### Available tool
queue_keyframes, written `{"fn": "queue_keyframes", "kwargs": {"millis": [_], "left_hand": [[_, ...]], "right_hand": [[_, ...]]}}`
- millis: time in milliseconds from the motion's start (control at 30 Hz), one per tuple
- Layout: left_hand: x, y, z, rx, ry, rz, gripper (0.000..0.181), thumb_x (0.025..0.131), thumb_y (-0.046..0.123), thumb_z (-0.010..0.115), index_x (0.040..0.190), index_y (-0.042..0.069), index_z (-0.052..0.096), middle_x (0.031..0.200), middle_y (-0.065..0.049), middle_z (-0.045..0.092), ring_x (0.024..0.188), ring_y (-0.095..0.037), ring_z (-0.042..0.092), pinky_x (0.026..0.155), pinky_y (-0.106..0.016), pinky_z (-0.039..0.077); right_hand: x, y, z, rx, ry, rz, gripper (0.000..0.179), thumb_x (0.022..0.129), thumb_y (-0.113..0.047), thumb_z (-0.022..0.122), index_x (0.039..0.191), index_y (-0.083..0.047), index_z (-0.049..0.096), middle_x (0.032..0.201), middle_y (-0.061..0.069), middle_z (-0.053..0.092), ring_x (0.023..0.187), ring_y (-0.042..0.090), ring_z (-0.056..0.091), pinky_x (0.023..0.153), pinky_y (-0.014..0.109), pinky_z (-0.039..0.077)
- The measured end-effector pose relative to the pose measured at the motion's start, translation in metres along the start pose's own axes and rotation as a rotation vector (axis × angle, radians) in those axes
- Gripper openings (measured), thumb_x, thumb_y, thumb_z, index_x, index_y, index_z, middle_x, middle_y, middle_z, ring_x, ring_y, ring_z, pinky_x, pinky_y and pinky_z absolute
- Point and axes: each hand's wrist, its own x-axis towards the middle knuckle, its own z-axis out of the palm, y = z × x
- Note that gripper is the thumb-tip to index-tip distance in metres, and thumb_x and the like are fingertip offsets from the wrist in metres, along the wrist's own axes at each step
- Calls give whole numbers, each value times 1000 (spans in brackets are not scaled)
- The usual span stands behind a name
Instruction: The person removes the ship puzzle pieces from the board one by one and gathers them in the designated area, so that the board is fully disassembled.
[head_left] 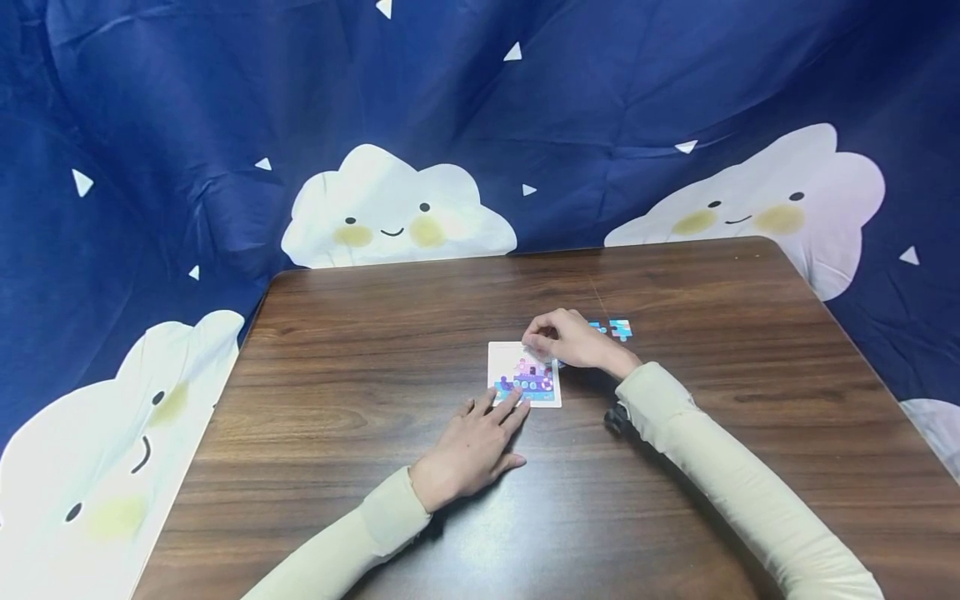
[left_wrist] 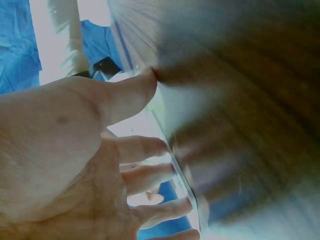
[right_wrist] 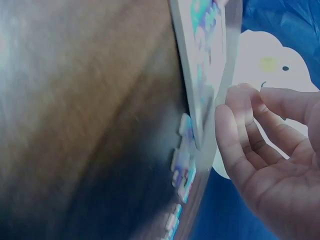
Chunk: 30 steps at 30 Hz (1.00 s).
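Observation:
A white-framed jigsaw puzzle with a purple and pink boat picture lies on the table, its upper part pale. My left hand lies palm down with fingers spread, fingertips over the puzzle's lower edge. In the left wrist view, the fingers reach straight along that edge. Over the puzzle's upper right corner is my right hand, its fingers bent and thumb close to the index fingertip. In the right wrist view, the right hand shows beside the board, with no piece visible; I cannot tell whether its fingertips pinch one.
Loose blue jigsaw pieces lie to the right of the puzzle, some partly hidden behind the right hand. The brown wooden table ends at a far edge, before a dark blue curtain with white clouds.

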Motion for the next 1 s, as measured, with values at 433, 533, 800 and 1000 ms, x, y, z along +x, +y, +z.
{"fn": "queue_keyframes", "kwargs": {"millis": [433, 533, 800, 1000], "left_hand": [[-2, 1, -2, 1, -3, -29, 75, 100, 58, 58, 161, 18, 41, 169, -2, 39, 151, -33, 46, 115, -51, 49], [-2, 1, -2, -13, -18, -33, 76, 100, 58, 58, 162, 18, 40, 170, -2, 38, 152, -33, 44, 116, -50, 48], [-2, 2, -1, -19, -37, -42, 76, 101, 59, 56, 163, 19, 38, 171, -2, 35, 153, -33, 42, 117, -49, 48], [-2, 3, -1, -18, -29, -48, 76, 101, 59, 57, 162, 18, 38, 171, -2, 36, 152, -33, 43, 116, -49, 49]], "right_hand": [[2, 0, 2, 16, -12, 13, 22, 106, -15, 60, 108, -3, 78, 89, 11, 77, 77, 15, 70, 70, 28, 57], [2, 1, 9, 32, -48, 16, 22, 106, -15, 60, 108, -2, 78, 88, 10, 78, 77, 15, 73, 70, 26, 60], [4, 1, 17, -50, -47, -36, 16, 101, -14, 66, 105, -8, 80, 87, 4, 79, 72, 8, 64, 70, 25, 53], [3, 0, 20, -66, -29, -41, 12, 97, -11, 70, 102, -7, 81, 88, 3, 78, 71, 7, 61, 68, 23, 51]]}}
